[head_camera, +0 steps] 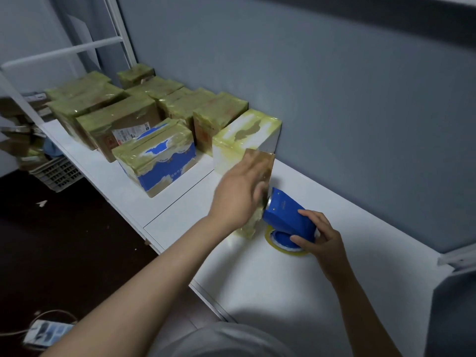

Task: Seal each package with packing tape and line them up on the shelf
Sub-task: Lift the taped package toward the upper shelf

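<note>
Closest to the camera, a grey garment (224, 338) filled the six o'clock edge, with both forearms reaching away from it over the white shelf (257, 279). The right hand (319, 238), at about four o'clock from centre, gripped a blue tape dispenser (286, 215), its fingers curled round the rear of the body above the yellowish tape roll (270, 238). The left hand (238, 199) lay against the package being sealed (258, 163). Motion blur hid whether its fingers wrapped the package or only pressed flat on it.

That package stood near the middle of the view, at ten o'clock from the dispenser, just short of the sealed white box (247, 132). Its long axis ran roughly from six to twelve o'clock, leaning slightly, with a brown end uppermost and a tape-wrapped end down on the shelf. The dispenser's serrated blade (266, 202) pointed toward it at about eleven o'clock.

Standing on a narrow end, the package looked easy to tip if the dispenser pushed harder than the left hand braced. The blade also sat very near the left fingers, so a slip could nick them. Loose tape could fold and stick to itself. Other sealed packages (123, 117) were lined up at ten o'clock.
</note>
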